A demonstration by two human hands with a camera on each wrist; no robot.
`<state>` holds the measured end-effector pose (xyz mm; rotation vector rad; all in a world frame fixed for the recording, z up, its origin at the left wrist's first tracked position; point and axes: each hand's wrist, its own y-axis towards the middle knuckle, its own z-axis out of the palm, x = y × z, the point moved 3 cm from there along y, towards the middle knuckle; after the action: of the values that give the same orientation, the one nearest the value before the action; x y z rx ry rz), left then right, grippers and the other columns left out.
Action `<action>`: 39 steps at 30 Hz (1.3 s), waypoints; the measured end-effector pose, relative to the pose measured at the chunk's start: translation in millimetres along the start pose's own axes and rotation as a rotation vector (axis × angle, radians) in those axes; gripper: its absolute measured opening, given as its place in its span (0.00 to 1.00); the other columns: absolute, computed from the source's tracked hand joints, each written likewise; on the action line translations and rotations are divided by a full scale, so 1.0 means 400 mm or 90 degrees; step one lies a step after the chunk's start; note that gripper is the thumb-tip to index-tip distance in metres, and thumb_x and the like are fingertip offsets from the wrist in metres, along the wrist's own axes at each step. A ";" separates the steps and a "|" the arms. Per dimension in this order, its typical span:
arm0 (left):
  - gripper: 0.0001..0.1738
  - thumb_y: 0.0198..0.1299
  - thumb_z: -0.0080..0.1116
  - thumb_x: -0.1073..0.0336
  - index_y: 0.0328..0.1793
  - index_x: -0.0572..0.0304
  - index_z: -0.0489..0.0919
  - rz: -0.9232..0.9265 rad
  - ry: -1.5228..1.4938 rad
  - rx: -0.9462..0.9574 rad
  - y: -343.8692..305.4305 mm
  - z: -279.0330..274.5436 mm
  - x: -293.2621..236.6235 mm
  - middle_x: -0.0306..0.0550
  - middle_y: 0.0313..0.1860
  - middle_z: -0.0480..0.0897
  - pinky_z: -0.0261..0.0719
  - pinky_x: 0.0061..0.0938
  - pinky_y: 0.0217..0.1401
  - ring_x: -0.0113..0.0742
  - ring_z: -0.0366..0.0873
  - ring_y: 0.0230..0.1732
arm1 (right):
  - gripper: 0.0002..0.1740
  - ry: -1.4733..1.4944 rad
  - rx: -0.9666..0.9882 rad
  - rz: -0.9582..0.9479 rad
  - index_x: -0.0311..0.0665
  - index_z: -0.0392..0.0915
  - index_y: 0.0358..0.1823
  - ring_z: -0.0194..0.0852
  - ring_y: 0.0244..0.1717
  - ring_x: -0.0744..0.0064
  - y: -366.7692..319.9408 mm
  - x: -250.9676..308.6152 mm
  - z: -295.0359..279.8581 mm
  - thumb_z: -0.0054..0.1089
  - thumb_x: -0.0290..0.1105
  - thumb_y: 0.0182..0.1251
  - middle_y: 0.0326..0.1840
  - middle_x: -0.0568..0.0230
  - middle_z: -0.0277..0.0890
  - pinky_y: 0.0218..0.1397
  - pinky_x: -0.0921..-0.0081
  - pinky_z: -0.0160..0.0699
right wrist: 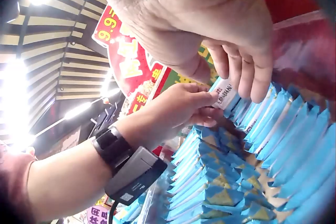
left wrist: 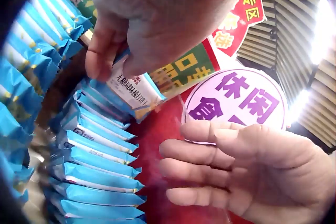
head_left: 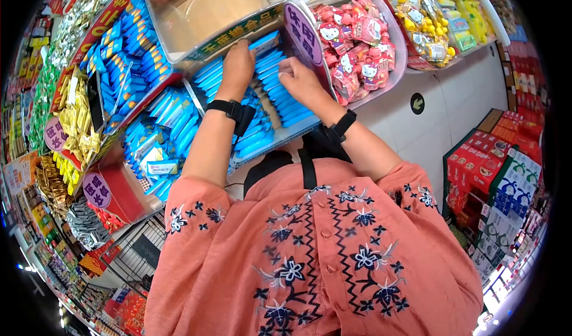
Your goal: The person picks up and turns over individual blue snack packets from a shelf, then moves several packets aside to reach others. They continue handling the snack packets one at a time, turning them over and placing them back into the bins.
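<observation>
Head view: both hands are in the tray point(head_left: 286, 137) of blue packets on the shop shelf. The left hand point(head_left: 237, 67) works at the far end of the middle row. The right hand point(head_left: 301, 81) sits over the right-hand row, just beside the purple sign point(head_left: 302, 35), and a bin of pink sweets point(head_left: 357, 38) stands to the right.

Left wrist view: here's the grip. The left hand point(left wrist: 157, 19) pinches one blue packet point(left wrist: 134, 90) by its upper end between thumb and fingers, and the packet tilts up out of the row of packets point(left wrist: 100, 161). The right hand point(left wrist: 252, 174) holds nothing, its fingers point(left wrist: 194, 153) straight and relaxed in front of the sign.

Right wrist view: the right hand point(right wrist: 220, 29) hangs loose over the rows, fingertips close to the packet tops, though I can't tell if they touch. Across from it the left hand point(right wrist: 181, 108) has the packet point(right wrist: 224, 94) nipped at the back of the tray.

My read on handling: the packet looks light, thin and flat in a slick, crinkly film wrapper, so it can slide out of a lazy pinch. Whatever is inside may well be brittle. The best hold is the crimped end seal, or thumb and fingers on the two flat faces, with no squeezing across the middle.
</observation>
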<state>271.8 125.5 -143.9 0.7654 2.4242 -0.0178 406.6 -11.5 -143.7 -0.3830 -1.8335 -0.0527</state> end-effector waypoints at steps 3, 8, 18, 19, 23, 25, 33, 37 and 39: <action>0.11 0.64 0.59 0.68 0.48 0.69 0.77 0.004 0.066 -0.011 0.008 0.011 0.006 0.69 0.43 0.84 0.81 0.52 0.51 0.67 0.82 0.47 | 0.21 -0.002 -0.004 0.010 0.29 0.74 0.55 0.84 0.50 0.48 -0.005 -0.003 0.000 0.57 0.35 0.66 0.48 0.42 0.83 0.56 0.59 0.80; 0.13 0.64 0.59 0.66 0.50 0.67 0.75 -0.023 0.121 -0.023 0.011 0.038 0.021 0.67 0.43 0.84 0.84 0.53 0.45 0.65 0.84 0.42 | 0.20 -0.021 0.015 0.026 0.32 0.76 0.55 0.84 0.49 0.49 -0.009 -0.004 0.008 0.57 0.36 0.66 0.47 0.44 0.84 0.54 0.60 0.80; 0.12 0.61 0.62 0.61 0.47 0.58 0.78 0.040 0.275 -0.137 -0.010 0.015 -0.011 0.55 0.38 0.85 0.86 0.43 0.39 0.52 0.86 0.38 | 0.20 -0.016 0.073 0.062 0.30 0.79 0.53 0.86 0.47 0.55 -0.026 -0.004 0.018 0.59 0.36 0.65 0.44 0.46 0.85 0.53 0.63 0.81; 0.13 0.61 0.63 0.60 0.47 0.58 0.78 0.036 0.269 -0.132 -0.007 0.018 -0.008 0.55 0.38 0.85 0.86 0.44 0.39 0.52 0.86 0.38 | 0.20 -0.014 0.073 0.062 0.30 0.79 0.53 0.86 0.47 0.56 -0.028 -0.007 0.017 0.59 0.36 0.65 0.44 0.47 0.85 0.52 0.63 0.81; 0.15 0.61 0.64 0.59 0.48 0.58 0.76 -0.005 0.248 -0.079 0.001 0.014 -0.010 0.53 0.35 0.85 0.85 0.45 0.39 0.52 0.87 0.37 | 0.19 0.010 0.089 0.082 0.29 0.79 0.52 0.86 0.46 0.59 -0.036 -0.004 0.017 0.59 0.35 0.65 0.43 0.48 0.85 0.51 0.64 0.81; 0.16 0.62 0.63 0.58 0.49 0.59 0.76 -0.017 0.232 -0.051 -0.001 0.002 -0.028 0.54 0.34 0.86 0.85 0.45 0.39 0.53 0.87 0.36 | 0.19 0.022 0.095 0.090 0.28 0.79 0.52 0.85 0.46 0.59 -0.039 -0.006 0.014 0.59 0.35 0.65 0.43 0.48 0.85 0.52 0.64 0.81; 0.18 0.63 0.63 0.57 0.51 0.61 0.75 -0.006 0.224 0.022 -0.002 0.004 -0.028 0.57 0.33 0.87 0.85 0.47 0.40 0.55 0.87 0.38 | 0.19 0.030 0.107 0.109 0.28 0.79 0.52 0.85 0.46 0.59 -0.033 -0.033 0.026 0.58 0.35 0.65 0.44 0.47 0.85 0.53 0.64 0.80; 0.17 0.64 0.61 0.59 0.53 0.61 0.75 0.011 0.132 0.030 0.001 0.002 -0.037 0.61 0.39 0.87 0.84 0.50 0.44 0.60 0.86 0.41 | 0.20 0.017 0.110 0.100 0.28 0.79 0.52 0.85 0.47 0.57 -0.034 -0.031 0.021 0.58 0.36 0.65 0.44 0.46 0.85 0.53 0.63 0.80; 0.19 0.65 0.60 0.59 0.58 0.62 0.76 0.041 0.051 0.064 0.005 0.012 -0.046 0.64 0.43 0.86 0.82 0.52 0.48 0.63 0.85 0.45 | 0.20 0.013 0.112 0.101 0.28 0.79 0.52 0.85 0.47 0.56 -0.035 -0.034 0.020 0.59 0.36 0.65 0.45 0.45 0.85 0.53 0.63 0.80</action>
<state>287.6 116.7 -137.4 0.9062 2.4878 -0.0866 398.6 -25.9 -156.5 -0.4007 -1.7657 0.2130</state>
